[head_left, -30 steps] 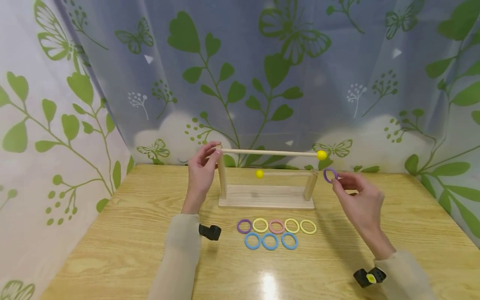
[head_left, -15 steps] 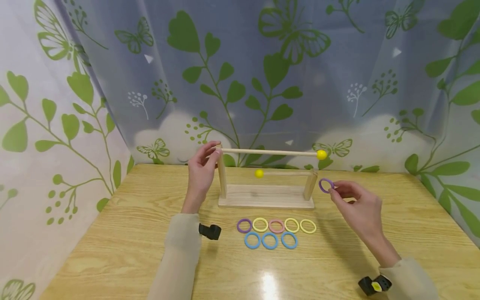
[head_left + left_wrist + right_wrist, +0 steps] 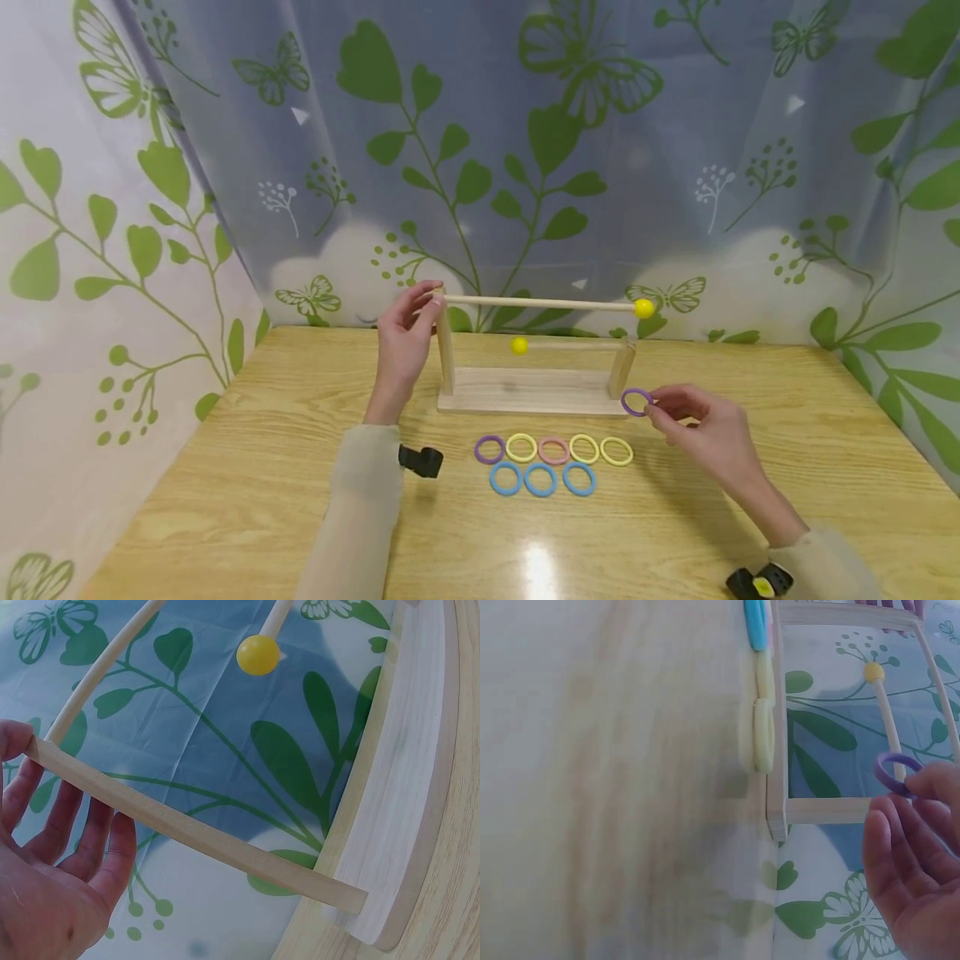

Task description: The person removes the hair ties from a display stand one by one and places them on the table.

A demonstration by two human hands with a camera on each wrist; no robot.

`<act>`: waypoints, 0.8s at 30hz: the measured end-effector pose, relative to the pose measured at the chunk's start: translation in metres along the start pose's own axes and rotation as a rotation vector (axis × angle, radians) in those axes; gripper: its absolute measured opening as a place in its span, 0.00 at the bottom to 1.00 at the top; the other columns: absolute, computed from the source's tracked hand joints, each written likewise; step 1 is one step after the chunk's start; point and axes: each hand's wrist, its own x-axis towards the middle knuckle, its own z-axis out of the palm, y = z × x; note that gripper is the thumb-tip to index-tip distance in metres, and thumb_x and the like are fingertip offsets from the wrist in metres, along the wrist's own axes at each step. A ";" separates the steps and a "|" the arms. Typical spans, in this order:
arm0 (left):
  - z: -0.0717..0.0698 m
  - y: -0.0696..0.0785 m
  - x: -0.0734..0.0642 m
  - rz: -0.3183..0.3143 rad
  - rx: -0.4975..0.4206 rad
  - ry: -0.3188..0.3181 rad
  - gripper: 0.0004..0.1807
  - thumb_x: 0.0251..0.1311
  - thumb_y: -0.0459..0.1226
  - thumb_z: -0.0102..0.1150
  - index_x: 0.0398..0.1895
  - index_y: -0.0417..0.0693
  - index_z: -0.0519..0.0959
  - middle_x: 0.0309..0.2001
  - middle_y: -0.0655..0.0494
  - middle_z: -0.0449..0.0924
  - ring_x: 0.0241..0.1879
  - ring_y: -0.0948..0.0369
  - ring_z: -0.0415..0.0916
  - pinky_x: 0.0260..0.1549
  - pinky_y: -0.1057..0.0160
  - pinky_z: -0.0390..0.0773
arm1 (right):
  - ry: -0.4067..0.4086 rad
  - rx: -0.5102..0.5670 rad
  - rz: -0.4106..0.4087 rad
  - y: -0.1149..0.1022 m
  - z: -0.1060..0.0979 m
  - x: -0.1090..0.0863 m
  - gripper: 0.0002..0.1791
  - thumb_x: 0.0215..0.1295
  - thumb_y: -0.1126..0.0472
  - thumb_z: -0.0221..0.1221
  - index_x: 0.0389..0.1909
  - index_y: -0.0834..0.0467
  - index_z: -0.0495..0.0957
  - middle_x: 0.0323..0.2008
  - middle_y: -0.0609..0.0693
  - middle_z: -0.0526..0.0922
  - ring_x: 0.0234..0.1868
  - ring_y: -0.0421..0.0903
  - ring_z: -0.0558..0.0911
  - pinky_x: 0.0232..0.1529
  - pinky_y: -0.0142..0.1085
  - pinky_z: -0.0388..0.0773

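Note:
A wooden stand has a tall left post and a shorter right post. My left hand grips the top of the tall post, thumb in front and fingers behind. An upper rod runs right from there to a yellow ball. From the short post a lower rod points left, tipped with another yellow ball. My right hand pinches a purple ring between thumb and fingers, held up beside the base's right end.
In front of the stand, two rows of rings lie on the wooden table. The back row has another purple ring, yellow rings and a pink ring; blue rings form the front row. A patterned curtain hangs behind.
My right hand has come down and slightly left with the purple ring, from near the upper rod's ball to base height. The left hand and the stand have stayed put.

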 end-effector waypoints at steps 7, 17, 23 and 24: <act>0.000 0.000 0.000 -0.004 0.001 -0.002 0.16 0.73 0.39 0.58 0.60 0.46 0.81 0.55 0.41 0.82 0.51 0.45 0.81 0.44 0.66 0.84 | -0.127 -0.004 0.054 0.003 0.001 -0.007 0.07 0.65 0.63 0.68 0.42 0.60 0.86 0.31 0.52 0.89 0.28 0.33 0.84 0.24 0.32 0.81; 0.001 0.000 0.001 -0.002 0.005 -0.001 0.16 0.73 0.39 0.58 0.60 0.47 0.81 0.54 0.43 0.82 0.47 0.58 0.82 0.45 0.67 0.84 | -0.225 0.034 0.072 0.005 0.003 -0.009 0.07 0.63 0.63 0.69 0.41 0.61 0.86 0.31 0.55 0.90 0.27 0.41 0.86 0.23 0.34 0.81; 0.000 -0.001 0.002 -0.007 0.002 0.003 0.16 0.74 0.39 0.58 0.60 0.44 0.81 0.55 0.42 0.82 0.49 0.55 0.82 0.44 0.67 0.83 | -0.284 0.005 0.074 0.001 0.001 -0.009 0.07 0.64 0.62 0.69 0.41 0.58 0.86 0.31 0.51 0.89 0.27 0.39 0.85 0.23 0.33 0.80; 0.000 -0.001 0.002 -0.006 0.001 0.003 0.16 0.74 0.39 0.58 0.60 0.44 0.81 0.55 0.41 0.82 0.49 0.55 0.82 0.44 0.67 0.83 | -0.291 -0.001 0.075 0.001 0.001 -0.010 0.07 0.64 0.62 0.69 0.41 0.58 0.86 0.31 0.50 0.89 0.28 0.38 0.85 0.23 0.33 0.79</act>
